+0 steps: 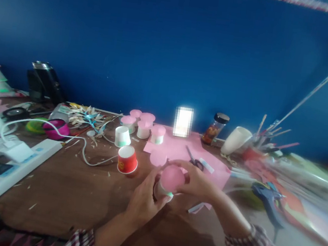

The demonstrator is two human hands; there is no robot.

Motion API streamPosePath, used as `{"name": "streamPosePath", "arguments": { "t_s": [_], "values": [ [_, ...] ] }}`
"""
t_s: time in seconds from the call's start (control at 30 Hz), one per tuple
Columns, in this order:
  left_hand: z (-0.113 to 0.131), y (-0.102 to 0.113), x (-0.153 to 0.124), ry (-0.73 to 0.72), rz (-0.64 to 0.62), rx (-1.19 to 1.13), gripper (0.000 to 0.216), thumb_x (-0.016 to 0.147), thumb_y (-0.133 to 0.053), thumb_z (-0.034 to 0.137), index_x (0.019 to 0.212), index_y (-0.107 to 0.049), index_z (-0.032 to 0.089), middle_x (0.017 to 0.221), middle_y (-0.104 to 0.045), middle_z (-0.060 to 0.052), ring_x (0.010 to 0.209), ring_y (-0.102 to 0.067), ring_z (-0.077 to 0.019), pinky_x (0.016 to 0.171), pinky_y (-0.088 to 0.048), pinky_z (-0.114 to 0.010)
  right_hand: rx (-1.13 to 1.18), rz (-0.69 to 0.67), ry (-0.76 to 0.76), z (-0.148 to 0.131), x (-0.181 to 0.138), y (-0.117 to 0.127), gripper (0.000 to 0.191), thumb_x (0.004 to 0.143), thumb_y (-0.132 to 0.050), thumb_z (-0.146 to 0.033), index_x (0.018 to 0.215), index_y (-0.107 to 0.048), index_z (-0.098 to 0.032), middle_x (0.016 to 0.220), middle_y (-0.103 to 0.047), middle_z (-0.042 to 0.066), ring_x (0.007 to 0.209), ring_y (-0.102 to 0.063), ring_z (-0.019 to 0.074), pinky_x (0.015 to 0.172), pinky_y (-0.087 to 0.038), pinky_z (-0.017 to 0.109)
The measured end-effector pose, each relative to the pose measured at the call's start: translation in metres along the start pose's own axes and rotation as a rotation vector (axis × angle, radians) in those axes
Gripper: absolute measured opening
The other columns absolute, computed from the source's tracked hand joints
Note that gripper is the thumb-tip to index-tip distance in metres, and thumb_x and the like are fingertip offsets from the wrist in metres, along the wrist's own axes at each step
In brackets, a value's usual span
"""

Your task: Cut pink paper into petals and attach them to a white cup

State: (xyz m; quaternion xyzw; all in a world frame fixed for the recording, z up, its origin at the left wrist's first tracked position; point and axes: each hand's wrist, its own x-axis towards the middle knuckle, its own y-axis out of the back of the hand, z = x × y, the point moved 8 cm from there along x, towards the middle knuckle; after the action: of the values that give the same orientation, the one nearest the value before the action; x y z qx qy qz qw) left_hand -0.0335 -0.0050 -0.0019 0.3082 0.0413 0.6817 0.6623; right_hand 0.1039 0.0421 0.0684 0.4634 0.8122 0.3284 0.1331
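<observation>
My left hand (146, 195) wraps round a small white paper cup (161, 194) with a green patch, low over the front of the table. On the cup's upturned base or top lies a pink paper circle (172, 178); which end of the cup is under it, I cannot tell. Fingers of my right hand (194, 179) curl about the circle's far and right edges, pinching it. Just beyond, another pink circle (158, 158) lies on the table. A red paper cup (127, 160) and a white paper cup (122, 137) stand upside down to the left.
Several pink-topped cups (144, 129) stand at the back. Scissors (194, 159) lie on a pink paper sheet (175, 146). A glue gun (268, 199) is at right, blurred. A power strip (15, 172) with cables runs along the left. A lidded jar (214, 129) leans near the wall.
</observation>
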Motion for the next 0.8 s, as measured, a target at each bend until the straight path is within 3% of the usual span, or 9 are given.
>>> {"name": "streamPosePath", "arguments": {
  "t_s": [0.13,0.27,0.43,0.63,0.8],
  "values": [
    [0.001,0.001,0.000,0.003,-0.002,0.012,0.082,0.073,-0.069,0.031,0.142,-0.026,0.024,0.122,-0.060,-0.009,0.108,-0.060,-0.0239,0.090,-0.050,-0.038,0.064,-0.012,0.063,0.002,0.001,-0.004,0.053,0.061,-0.079,-0.011,0.111,-0.066,-0.023,0.118,-0.063,0.007,0.108,-0.059,0.0248,0.092,-0.048,0.036],
    [0.005,0.002,0.000,-0.072,0.019,0.042,0.082,0.076,-0.067,0.036,0.144,-0.022,0.022,0.130,-0.055,-0.011,0.116,-0.055,-0.0244,0.093,-0.048,-0.038,0.171,0.056,0.121,0.005,-0.004,-0.010,0.049,0.064,-0.081,-0.022,0.110,-0.066,-0.022,0.122,-0.061,0.008,0.113,-0.057,0.0251,0.097,-0.045,0.037],
    [0.008,-0.001,-0.003,-0.166,-0.006,0.123,0.079,0.082,-0.062,0.032,0.146,-0.017,0.023,0.136,-0.050,-0.013,0.122,-0.051,-0.0242,0.098,-0.045,-0.038,0.013,0.120,0.145,-0.002,-0.011,-0.017,0.051,0.064,-0.081,-0.021,0.113,-0.066,-0.020,0.121,-0.062,0.010,0.111,-0.058,0.0263,0.094,-0.047,0.038],
    [0.011,-0.005,-0.002,-0.168,-0.103,0.153,0.070,0.084,-0.059,0.026,0.145,-0.025,0.028,0.136,-0.050,-0.010,0.120,-0.051,-0.0231,0.098,-0.045,-0.038,-0.076,0.113,0.126,-0.012,-0.014,-0.018,0.048,0.067,-0.078,-0.022,0.113,-0.064,-0.021,0.116,-0.064,0.009,0.104,-0.060,0.0254,0.088,-0.048,0.036],
    [0.011,-0.004,-0.002,-0.152,-0.106,0.164,0.072,0.083,-0.059,0.022,0.145,-0.025,0.028,0.135,-0.051,-0.010,0.116,-0.054,-0.0240,0.095,-0.047,-0.038,-0.141,0.117,-0.019,0.002,-0.020,-0.021,0.062,0.065,-0.078,-0.021,0.122,-0.054,-0.023,0.099,-0.069,0.005,0.069,-0.064,0.0180,0.067,-0.050,0.030]
  ]
}}
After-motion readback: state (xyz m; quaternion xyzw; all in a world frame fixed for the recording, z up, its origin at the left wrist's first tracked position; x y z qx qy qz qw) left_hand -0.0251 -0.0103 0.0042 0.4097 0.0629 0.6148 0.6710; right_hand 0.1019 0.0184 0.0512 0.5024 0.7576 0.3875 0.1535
